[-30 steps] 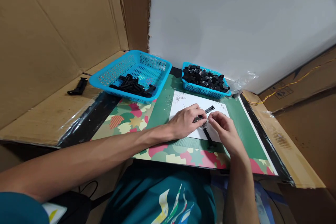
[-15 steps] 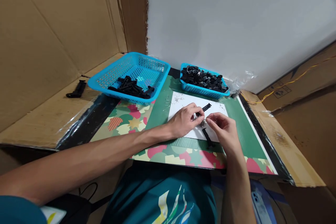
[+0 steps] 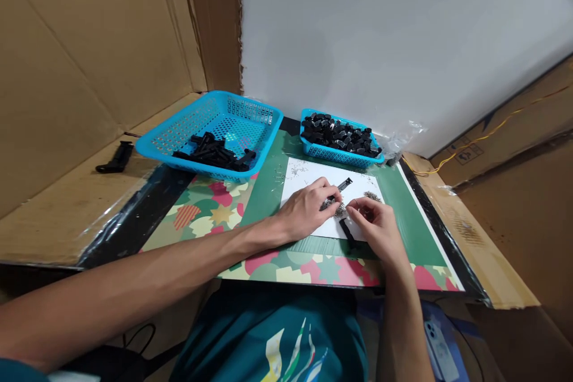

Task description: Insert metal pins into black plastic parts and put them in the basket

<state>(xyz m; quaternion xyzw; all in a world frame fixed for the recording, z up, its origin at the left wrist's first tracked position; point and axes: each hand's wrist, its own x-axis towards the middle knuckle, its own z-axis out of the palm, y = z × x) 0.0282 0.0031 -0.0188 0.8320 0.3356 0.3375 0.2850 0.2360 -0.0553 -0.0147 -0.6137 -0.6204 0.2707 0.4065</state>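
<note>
My left hand point(image 3: 307, 208) is closed around a long black plastic part point(image 3: 345, 184), whose far end sticks out past the fingers over a white sheet point(image 3: 290, 190). Close beside it, my right hand point(image 3: 376, 224) has thumb and fingertips pinched together; whatever is between them is too small to make out. A heap of tiny metal pieces point(image 3: 341, 211) lies between the two hands, and a second small heap point(image 3: 372, 196) is just beyond my right hand. Another black plastic part point(image 3: 346, 233) rests on the sheet's near edge, beside my right hand.
At the back left, a large blue basket point(image 3: 154, 148) holds several black parts. A smaller blue basket point(image 3: 342, 156) at the back is full of small black pieces. One black part point(image 3: 115, 157) lies on cardboard at far left. A clear plastic bag point(image 3: 400, 142) sits behind.
The view has shifted slightly. My hands stay close together over the sheet, and the heap beyond my right hand now shows. The left hand keeps its hold on the black part.
</note>
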